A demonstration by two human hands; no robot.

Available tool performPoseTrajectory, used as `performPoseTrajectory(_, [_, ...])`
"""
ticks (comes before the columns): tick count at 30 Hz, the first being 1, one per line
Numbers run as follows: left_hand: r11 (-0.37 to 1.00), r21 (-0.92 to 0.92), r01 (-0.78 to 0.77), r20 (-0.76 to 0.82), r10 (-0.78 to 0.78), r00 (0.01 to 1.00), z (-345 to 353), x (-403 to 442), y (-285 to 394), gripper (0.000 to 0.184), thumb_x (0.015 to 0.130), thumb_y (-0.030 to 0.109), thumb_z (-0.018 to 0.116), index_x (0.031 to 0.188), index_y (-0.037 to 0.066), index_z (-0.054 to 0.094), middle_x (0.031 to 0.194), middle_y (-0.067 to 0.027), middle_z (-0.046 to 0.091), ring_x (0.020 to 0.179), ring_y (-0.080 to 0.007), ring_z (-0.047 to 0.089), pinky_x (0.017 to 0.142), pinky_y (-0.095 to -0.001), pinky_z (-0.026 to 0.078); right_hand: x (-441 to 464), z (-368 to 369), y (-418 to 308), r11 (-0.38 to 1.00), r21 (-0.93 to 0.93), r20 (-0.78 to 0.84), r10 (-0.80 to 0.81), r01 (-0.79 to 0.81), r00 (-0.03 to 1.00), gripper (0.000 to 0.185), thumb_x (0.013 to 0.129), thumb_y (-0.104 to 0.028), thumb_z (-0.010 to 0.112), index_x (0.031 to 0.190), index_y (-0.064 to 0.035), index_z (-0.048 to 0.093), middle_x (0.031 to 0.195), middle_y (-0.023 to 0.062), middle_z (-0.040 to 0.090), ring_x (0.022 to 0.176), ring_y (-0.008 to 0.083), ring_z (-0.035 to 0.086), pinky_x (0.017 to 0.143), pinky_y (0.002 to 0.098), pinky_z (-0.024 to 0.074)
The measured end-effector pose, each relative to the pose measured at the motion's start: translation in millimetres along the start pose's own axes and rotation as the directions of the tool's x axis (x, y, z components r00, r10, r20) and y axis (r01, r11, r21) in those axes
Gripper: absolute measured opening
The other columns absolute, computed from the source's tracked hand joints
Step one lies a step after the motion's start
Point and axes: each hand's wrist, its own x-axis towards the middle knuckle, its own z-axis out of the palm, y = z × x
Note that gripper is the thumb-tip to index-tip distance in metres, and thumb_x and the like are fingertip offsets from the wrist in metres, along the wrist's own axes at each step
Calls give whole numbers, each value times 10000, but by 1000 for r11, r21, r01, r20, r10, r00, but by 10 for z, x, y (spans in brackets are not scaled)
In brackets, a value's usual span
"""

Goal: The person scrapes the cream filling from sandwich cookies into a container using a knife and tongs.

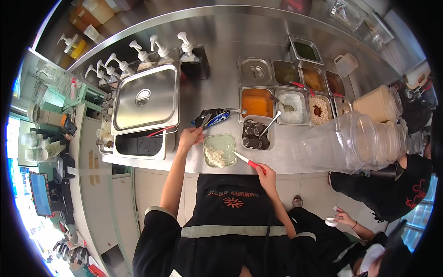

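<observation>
My right hand (266, 175) is closed around the red handle of a knife (251, 163), whose pale narrow blade reaches the right rim of a square, pale green container (229, 144). A lumpy white food (214, 158) lies in that container, mostly on its left side. Just above and left of it, my left hand (190, 137) has its fingers pinched at a thin metal piece that I cannot make out. Beyond those fingertips lies a black and blue packet (216, 119) on the steel counter. To the right stands a tub of dark round pieces (255, 134) with a spoon in it.
Steel pans of orange sauce (256, 102), white food (291, 107) and chopped nuts (318, 109) sit at the back right. Clear plastic tubs (332, 143) lie at right. A lidded steel pan (146, 99) and pump bottles (185, 44) stand left. Co-workers are at lower right, one hand (346, 218) visible.
</observation>
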Motion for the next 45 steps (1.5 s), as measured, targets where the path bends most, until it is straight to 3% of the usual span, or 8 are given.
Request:
performPoseTrajectory(6, [986, 156, -65, -10, 67, 998, -25, 42, 92, 283, 796, 241, 625, 822, -41, 641, 699, -90, 649, 558, -129, 626, 441, -225, 444, -11, -10, -21, 1000, -14, -1, 0, 0, 1000, 210, 816, -184, 584, 916, -6, 630, 679, 135, 617, 596, 142, 575, 570, 266, 445])
performPoseTrajectory(9, [978, 204, -41, -27, 48, 998, -58, -28, 226, 295, 781, 245, 640, 833, -45, 643, 699, -94, 649, 555, -131, 627, 439, -224, 448, -20, -2, -55, 999, -3, -9, -32, 32, 999, 178, 827, -149, 573, 910, -2, 631, 642, 57, 586, 583, 89, 507, 551, 233, 413])
performPoseTrajectory(16, [984, 172, -37, 6, 37, 999, -54, 103, 157, 305, 760, 254, 661, 832, -42, 651, 670, -93, 646, 557, -136, 630, 473, -220, 479, -19, 28, -31, 1000, -19, 13, -22, 22, 1000, 185, 822, -159, 578, 917, -10, 633, 650, 82, 597, 584, 106, 530, 555, 243, 424])
performPoseTrajectory(18, [973, 226, -37, 2, 38, 999, 3, 54, 233, 298, 761, 252, 658, 822, -40, 654, 660, -93, 646, 553, -135, 630, 479, -224, 484, -9, 36, -43, 1000, -30, 23, -5, 5, 1000, 196, 809, -174, 593, 914, -14, 633, 663, 125, 612, 585, 140, 573, 562, 263, 445])
performPoseTrajectory(28, [943, 330, -50, -11, 57, 998, 60, 13, 385, 256, 747, 232, 657, 795, -19, 664, 648, -87, 649, 546, -128, 633, 499, -222, 490, -20, 63, -20, 1000, -19, 39, -12, 13, 999, 201, 806, -175, 597, 921, -14, 635, 695, 139, 625, 616, 157, 599, 579, 268, 453])
performPoseTrajectory(34, [908, 413, -64, -19, 79, 997, 150, 73, 382, 229, 755, 252, 624, 781, 31, 677, 628, -37, 652, 556, -108, 634, 580, -239, 501, -39, 28, -29, 999, -41, 32, -10, 11, 999, 200, 806, -174, 596, 920, -13, 633, 705, 144, 626, 625, 165, 606, 584, 268, 455])
performPoseTrajectory(40, [728, 650, -216, -88, 355, 931, -31, -358, 516, 211, 761, 295, 592, 785, 106, 683, 551, -47, 609, 551, -196, 620, 581, -325, 496, -51, -27, -56, 999, -40, 15, -2, 3, 1000, 204, 816, -177, 588, 924, -9, 625, 699, 148, 619, 617, 168, 600, 577, 269, 450])
performPoseTrajectory(45, [469, 784, -407, 62, 593, 803, -105, -680, 358, 189, 763, 300, 600, 784, 124, 667, 612, -90, 610, 591, -290, 604, 536, -392, 484, 95, 48, -87, 990, -43, -57, -135, 132, 989, 205, 820, -158, 575, 957, -10, 609, 746, 155, 622, 629, 224, 613, 584, 288, 462])
